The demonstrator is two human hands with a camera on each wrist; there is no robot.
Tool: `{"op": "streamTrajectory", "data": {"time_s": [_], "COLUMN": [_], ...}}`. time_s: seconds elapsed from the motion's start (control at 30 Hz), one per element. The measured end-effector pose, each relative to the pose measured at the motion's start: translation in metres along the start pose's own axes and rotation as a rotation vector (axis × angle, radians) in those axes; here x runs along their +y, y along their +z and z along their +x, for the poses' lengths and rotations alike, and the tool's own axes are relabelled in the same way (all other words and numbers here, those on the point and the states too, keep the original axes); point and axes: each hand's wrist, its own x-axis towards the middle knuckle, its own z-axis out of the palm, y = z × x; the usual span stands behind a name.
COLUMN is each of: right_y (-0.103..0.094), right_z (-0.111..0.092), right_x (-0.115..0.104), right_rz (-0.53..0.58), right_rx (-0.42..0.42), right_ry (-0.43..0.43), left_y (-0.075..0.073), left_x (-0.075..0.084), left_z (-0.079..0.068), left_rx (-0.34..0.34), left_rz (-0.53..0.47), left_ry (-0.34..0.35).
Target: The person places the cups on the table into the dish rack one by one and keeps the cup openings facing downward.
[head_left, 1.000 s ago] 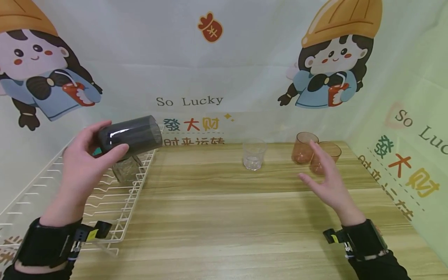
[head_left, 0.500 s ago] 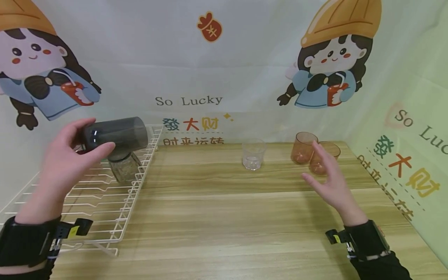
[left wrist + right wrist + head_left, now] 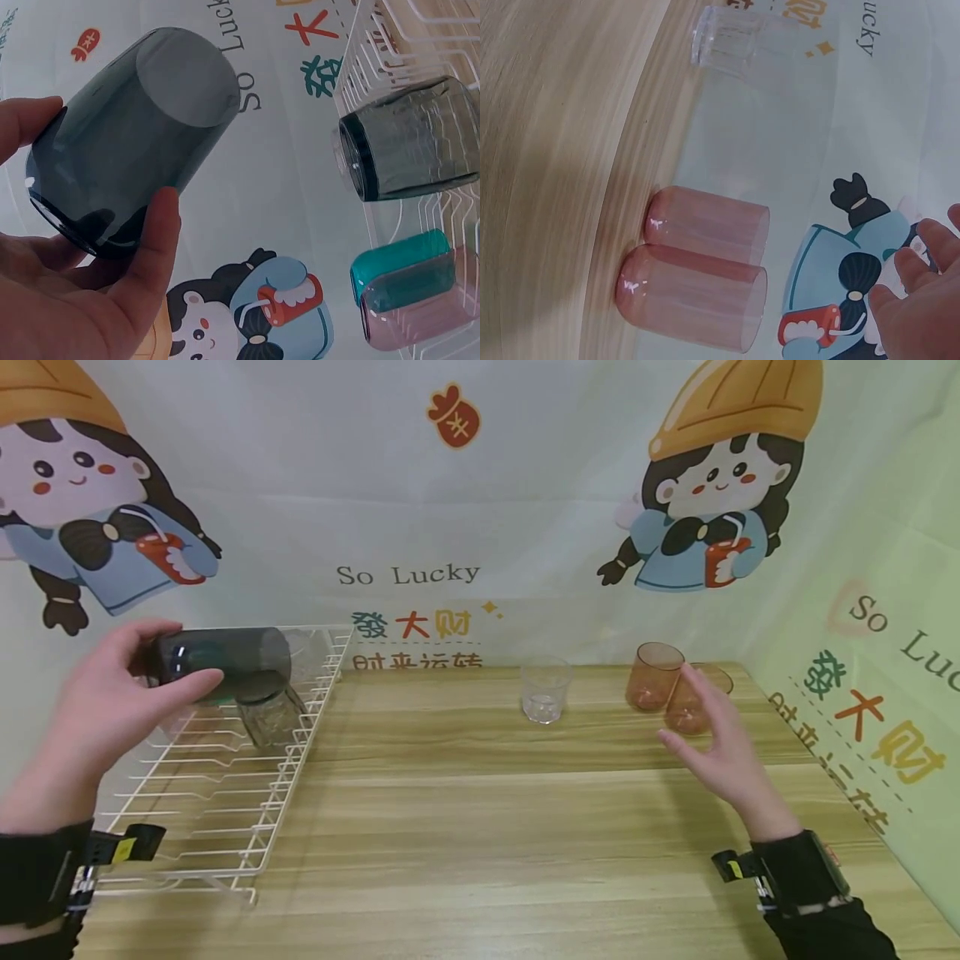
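My left hand point(image 3: 112, 697) grips a dark grey tumbler point(image 3: 217, 660) round its closed end, thumb on the near side. The tumbler lies on its side in the air, mouth to the right, over the far part of a white wire rack point(image 3: 247, 867). In the head view it overlaps a grey-tinted glass point(image 3: 272, 722) on the rack. In the left wrist view a teal glass point(image 3: 397, 262) and a pink glass point(image 3: 420, 311) also stand on the rack. My right hand point(image 3: 723, 764), holding nothing, has its fingers extended just in front of two amber-pink tumblers point(image 3: 649, 681).
A clear ribbed glass point(image 3: 544, 695) stands upright at the back of the wooden table point(image 3: 480, 843). Behind the table hangs a printed curtain point(image 3: 300, 527), which also runs along the right side.
My left hand has carried the dark grey tumbler leftward and slightly lower, bringing it over the rack. It is now more level. My right hand has shifted slightly right.
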Motion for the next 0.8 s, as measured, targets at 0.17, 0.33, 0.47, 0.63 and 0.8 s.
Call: {"op": "streamTrajectory", "data": {"time_s": [0.17, 0.33, 0.47, 0.63, 0.8], "right_y": [-0.001, -0.003, -0.004, -0.005, -0.006], "right_z": [0.001, 0.001, 0.002, 0.001, 0.001], "right_x": [0.004, 0.009, 0.009, 0.011, 0.014], "right_rz": [-0.022, -0.040, -0.051, -0.065, -0.076], "right_rx": [0.000, -0.002, -0.004, -0.001, -0.008], "right_ry": [-0.004, -0.011, -0.008, -0.015, -0.011], "left_y": [-0.006, -0.010, -0.011, -0.011, -0.013], "left_x": [-0.006, -0.012, -0.017, -0.024, -0.033], "left_z": [0.001, 0.004, 0.005, 0.005, 0.009], "left_rx": [-0.031, -0.066, -0.071, -0.070, -0.097], "left_rz": [0.063, 0.118, 0.161, 0.230, 0.319], "left_ry": [-0.008, -0.039, -0.062, -0.085, -0.069]}}
